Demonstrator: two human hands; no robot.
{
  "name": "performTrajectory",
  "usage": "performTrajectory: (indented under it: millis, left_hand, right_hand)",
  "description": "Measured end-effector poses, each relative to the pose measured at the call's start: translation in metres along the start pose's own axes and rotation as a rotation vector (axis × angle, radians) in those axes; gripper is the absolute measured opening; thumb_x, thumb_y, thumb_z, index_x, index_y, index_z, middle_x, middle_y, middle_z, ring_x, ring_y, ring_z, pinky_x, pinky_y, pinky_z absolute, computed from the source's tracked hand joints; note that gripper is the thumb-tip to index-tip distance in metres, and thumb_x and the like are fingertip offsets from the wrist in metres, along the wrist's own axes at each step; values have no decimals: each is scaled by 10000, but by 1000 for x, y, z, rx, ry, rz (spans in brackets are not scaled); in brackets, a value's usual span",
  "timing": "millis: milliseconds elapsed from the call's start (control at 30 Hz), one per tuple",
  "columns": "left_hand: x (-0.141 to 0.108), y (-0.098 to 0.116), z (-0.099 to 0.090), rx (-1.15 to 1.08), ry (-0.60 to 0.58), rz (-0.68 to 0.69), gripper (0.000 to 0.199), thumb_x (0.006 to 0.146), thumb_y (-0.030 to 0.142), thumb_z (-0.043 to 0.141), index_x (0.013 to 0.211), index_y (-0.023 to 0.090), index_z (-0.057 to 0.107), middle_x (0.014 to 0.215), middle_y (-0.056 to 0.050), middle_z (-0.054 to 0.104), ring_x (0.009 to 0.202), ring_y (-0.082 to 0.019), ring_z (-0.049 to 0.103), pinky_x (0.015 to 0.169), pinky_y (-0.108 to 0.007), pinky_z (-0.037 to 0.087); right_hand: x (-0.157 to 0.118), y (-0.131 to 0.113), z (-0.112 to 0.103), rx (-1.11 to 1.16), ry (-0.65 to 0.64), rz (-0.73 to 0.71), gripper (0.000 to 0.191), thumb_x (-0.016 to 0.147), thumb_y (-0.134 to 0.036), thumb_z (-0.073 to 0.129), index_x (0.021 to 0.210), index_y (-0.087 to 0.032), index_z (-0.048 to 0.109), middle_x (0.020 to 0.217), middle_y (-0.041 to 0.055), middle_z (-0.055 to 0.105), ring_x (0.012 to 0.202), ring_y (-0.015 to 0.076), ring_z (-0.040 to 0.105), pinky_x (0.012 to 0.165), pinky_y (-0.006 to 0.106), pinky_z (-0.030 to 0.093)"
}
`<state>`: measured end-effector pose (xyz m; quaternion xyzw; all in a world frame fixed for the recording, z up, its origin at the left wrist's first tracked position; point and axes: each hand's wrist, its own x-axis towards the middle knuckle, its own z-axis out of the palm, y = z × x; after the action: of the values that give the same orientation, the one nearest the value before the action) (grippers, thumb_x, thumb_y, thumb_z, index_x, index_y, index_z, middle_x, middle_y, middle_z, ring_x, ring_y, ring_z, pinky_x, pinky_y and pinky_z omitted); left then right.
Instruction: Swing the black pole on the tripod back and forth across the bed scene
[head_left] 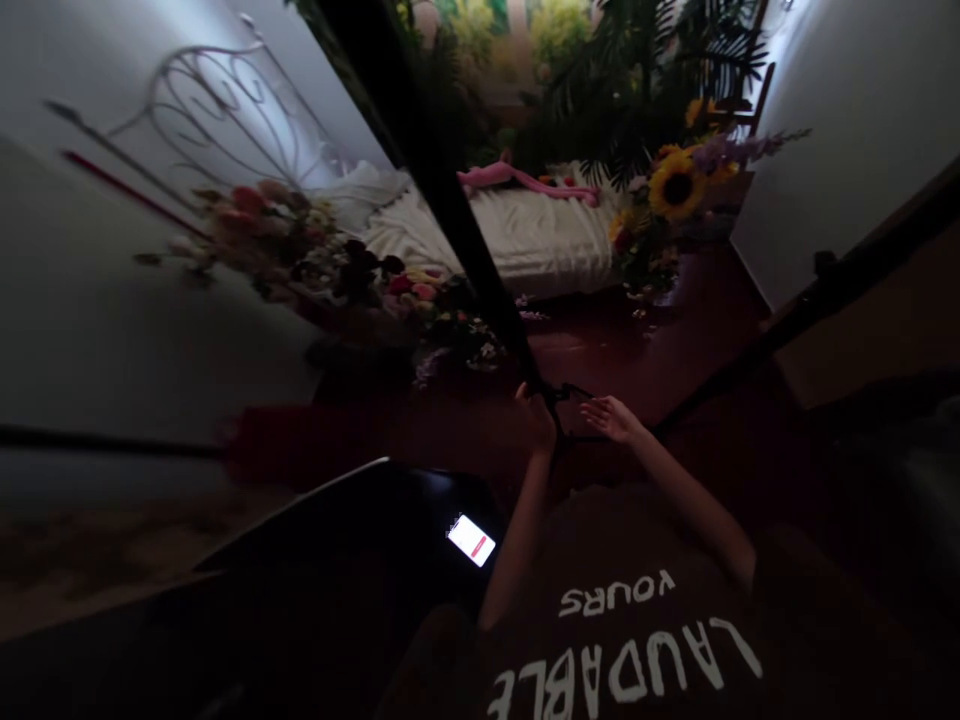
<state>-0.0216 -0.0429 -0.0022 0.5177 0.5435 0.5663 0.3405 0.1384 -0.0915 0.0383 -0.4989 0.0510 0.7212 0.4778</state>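
A long black pole (457, 215), looking like part of a stand, slants down from the top of the view to thin black joints and rods in front of my body. My left hand (537, 420) is at the pole's lower end, closed against it, with a fingertip raised on its left side; the grip is partly lost in the dark. To the right, my right hand (613, 418) is open, fingers stretched leftward, close to a small black lever (576, 390) on the joint. Whether those fingertips touch the lever I cannot tell.
A lit phone (472, 540) lies on a dark surface at my left. Ahead stands a bed (555, 235) with a cream cover, a pink plush toy (491, 176), flowers (262, 225) and sunflowers (675, 185). Another black pole (810, 290) crosses the right side. The floor (600, 340) is dark red.
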Motion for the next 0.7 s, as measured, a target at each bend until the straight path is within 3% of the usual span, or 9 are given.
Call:
performTrajectory:
  millis: [100,167,267,367,467,700]
  left_hand:
    - [8,2,0,72,-53,45,496,928,587,340,1170,191,516,1083,-106,624,994,-182,601,907,-315,454]
    - [12,1,0,68,-103,55,499,917,602,356,1122,186,541,1029,-100,641,910,-174,614,850,-303,472]
    - [16,-3,1,30,-132,34,505,903,612,384,1106,178,543,957,-88,652,802,-162,615,760,-283,484]
    - [18,-7,4,24,-110,30,502,895,609,408,1106,175,548,946,-87,655,819,-167,622,787,-292,488]
    - [19,-10,8,24,-74,45,489,892,601,421,1084,174,564,948,-91,657,836,-173,627,806,-299,491]
    - [21,-15,14,10,-33,59,426,884,563,475,1056,190,586,886,-67,665,770,-162,626,753,-279,495]
  right_hand:
    - [5,-2,31,-157,-183,194,476,915,-594,427,944,-144,579,834,80,714,568,130,651,439,206,505]
    - [5,-4,44,-167,-308,309,596,897,-688,350,920,-136,574,758,69,688,463,102,560,363,187,429]
    - [3,-7,55,-20,-447,446,520,968,-585,271,818,-162,534,573,-13,570,375,65,421,338,150,354]
    - [2,-9,61,188,-476,446,409,1009,-420,295,703,-197,450,475,-71,466,348,50,373,346,113,329]
    - [3,-12,63,313,-492,461,363,1003,-335,344,671,-206,408,458,-92,473,340,39,389,346,94,330]
    - [18,-21,49,582,-593,680,376,1015,-293,259,698,-201,441,525,-57,557,404,47,538,388,108,455]
